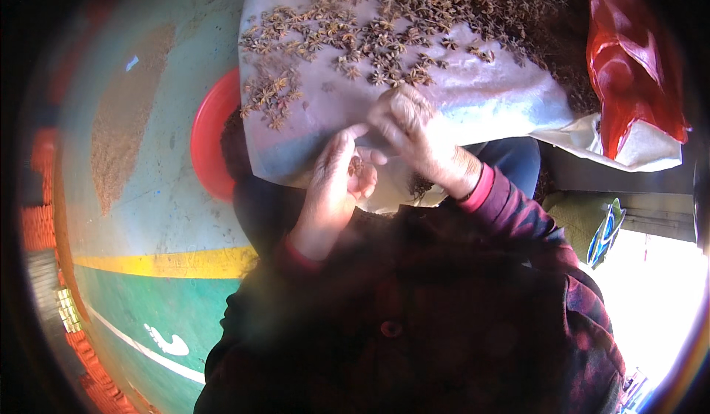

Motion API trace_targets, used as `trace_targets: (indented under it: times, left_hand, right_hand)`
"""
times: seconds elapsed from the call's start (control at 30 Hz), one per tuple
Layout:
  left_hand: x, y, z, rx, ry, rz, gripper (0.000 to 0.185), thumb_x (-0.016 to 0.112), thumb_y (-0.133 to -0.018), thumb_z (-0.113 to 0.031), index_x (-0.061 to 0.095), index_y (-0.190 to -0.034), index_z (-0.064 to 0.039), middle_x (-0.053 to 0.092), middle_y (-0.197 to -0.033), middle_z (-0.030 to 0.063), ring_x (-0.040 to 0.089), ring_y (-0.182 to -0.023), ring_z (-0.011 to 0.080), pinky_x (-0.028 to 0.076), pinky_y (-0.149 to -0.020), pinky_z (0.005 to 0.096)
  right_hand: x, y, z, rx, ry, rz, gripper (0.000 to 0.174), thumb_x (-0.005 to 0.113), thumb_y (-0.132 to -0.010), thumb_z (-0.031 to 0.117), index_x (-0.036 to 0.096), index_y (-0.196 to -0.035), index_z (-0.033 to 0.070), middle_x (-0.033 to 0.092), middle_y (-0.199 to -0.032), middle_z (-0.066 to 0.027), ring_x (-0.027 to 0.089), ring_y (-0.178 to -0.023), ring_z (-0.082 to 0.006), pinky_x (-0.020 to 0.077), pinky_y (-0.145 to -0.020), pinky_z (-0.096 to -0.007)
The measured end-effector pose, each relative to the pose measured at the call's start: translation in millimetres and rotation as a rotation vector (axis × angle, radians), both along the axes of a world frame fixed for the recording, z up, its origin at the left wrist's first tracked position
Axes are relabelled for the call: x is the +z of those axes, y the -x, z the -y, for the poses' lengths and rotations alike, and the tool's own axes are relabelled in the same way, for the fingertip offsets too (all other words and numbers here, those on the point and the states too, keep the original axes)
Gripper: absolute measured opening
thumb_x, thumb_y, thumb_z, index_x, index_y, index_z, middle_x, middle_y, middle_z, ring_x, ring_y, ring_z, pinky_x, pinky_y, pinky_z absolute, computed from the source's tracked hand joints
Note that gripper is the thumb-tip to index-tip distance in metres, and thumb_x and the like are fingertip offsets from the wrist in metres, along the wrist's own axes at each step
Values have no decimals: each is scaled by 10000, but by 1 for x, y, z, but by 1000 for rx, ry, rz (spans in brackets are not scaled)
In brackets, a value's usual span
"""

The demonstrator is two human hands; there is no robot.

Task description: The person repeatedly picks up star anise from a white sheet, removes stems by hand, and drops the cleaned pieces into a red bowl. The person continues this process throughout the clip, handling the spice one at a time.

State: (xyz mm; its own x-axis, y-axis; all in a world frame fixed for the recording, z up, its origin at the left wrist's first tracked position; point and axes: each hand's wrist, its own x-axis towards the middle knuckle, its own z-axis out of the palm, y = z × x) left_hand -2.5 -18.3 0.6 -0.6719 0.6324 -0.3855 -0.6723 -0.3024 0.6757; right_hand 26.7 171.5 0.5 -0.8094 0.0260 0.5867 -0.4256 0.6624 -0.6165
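Note:
Dried star anise lies scattered over a pale plastic sheet, thickest at the top. My left hand is palm up below the sheet's near edge, its fingers curled around a small brown piece, probably star anise. Just to the right, my right hand bends over the sheet with fingertips drawn together near the closest pods; whether something is between them is hidden. Both hands are near each other. Under my right wrist, dark brown bits show in a pale opening at my lap.
A red plastic basin with dark contents stands on the floor at left, partly under the sheet. Beyond it a long strip of brown grains lies on the grey floor. Red plastic is bunched at the sheet's right side.

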Motion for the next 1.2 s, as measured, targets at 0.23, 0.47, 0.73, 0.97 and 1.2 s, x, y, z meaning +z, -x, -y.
trace_targets:
  times: [0.23, 0.47, 0.73, 0.97, 1.2]
  left_hand:
    - [3, -20, -13, -91, -94, -65, 312, 566, -1050, -209, 577, -1316, -48, 627, -924, 2, 539, -667, 80, 428, -575, 216]
    - [45, -23, -26, -510, 42, -452, 535, 547, -1026, -96, 379, -1530, -30, 586, -884, 8, 483, -626, 44, 406, -542, 197]
    - [32, 102, -51, -2, 392, -797, 152, 584, -1016, -104, 715, -1084, -68, 553, -773, -62, 434, -564, -2, 310, -458, 168]
    - [28, 134, -27, 164, 198, -559, 146, 570, -1033, -99, 668, -1116, -29, 566, -789, -20, 431, -551, 12, 281, -442, 162]
    - [29, 129, -12, 68, 116, -441, 149, 561, -1037, -122, 659, -1101, -31, 637, -853, 38, 522, -577, 44, 364, -453, 184]
  right_hand:
    - [0, -60, 22, 191, 376, -40, 65, 630, -964, -3, 598, -1018, 17, 612, -853, -96, 709, -761, -230, 553, -678, -310]
    - [20, -80, -3, 0, 988, 286, 178, 576, -1058, 205, 579, -943, 69, 553, -769, 55, 456, -680, -19, 417, -611, -217]
    - [43, -10, -61, 14, -103, 141, 105, 694, -912, 58, 683, -1008, 16, 646, -967, -119, 672, -868, -273, 543, -728, -357]
    - [49, 74, -72, 212, -688, 162, 149, 603, -841, 100, 674, -967, 66, 622, -1011, -78, 608, -1026, -270, 452, -931, -396]
    - [37, 78, -68, 216, -898, 224, 219, 567, -857, 91, 641, -1061, 59, 604, -1109, -105, 585, -1113, -285, 475, -975, -397]
